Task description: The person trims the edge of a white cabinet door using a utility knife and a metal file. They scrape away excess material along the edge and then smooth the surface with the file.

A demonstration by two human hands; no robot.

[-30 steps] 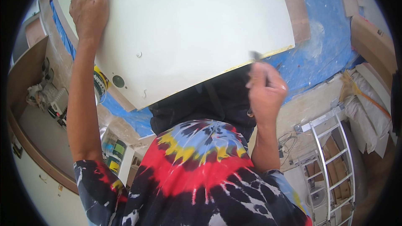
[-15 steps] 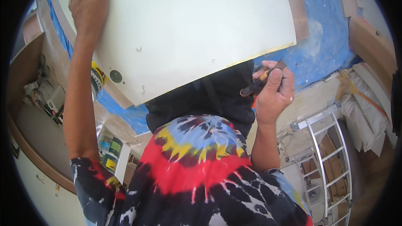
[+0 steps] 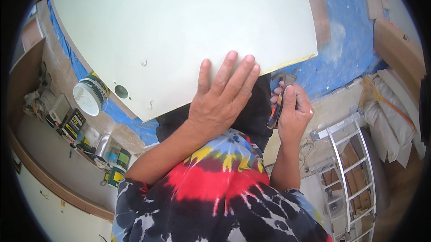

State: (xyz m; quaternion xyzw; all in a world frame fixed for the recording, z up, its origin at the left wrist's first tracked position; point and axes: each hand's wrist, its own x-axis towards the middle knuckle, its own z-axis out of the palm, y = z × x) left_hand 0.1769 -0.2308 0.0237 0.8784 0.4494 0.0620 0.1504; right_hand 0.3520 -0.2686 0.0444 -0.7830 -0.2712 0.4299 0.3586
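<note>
A large white panel (image 3: pixel 179 22) lies in front of me, with a round hole and small curled marks near its left corner and yellowish residue along the near edge at right. My left hand (image 3: pixel 222 85) rests on it at the near edge, fingers stretched and apart, holding nothing. Just off that edge, my right hand (image 3: pixel 294 109) is closed round a pliers-like tool (image 3: pixel 287 80) with a grey metal head and black-and-orange handles. Its head points away from me, close to the panel's edge; the fingers partly hide the handles, and its exact kind is unclear.
Blue sheeting (image 3: pixel 350 40) spreads under and beyond the panel. A white-lidded bucket (image 3: pixel 87 98) stands by its left corner. Cans (image 3: pixel 119 168) and loose supplies sit at lower left. An aluminium ladder (image 3: pixel 345 165) is at lower right, below white sacks (image 3: pixel 388 112).
My left hand has come from the panel's far left side to its near edge. My right hand has turned the tool more upright, its head now showing. The bucket is more exposed.
</note>
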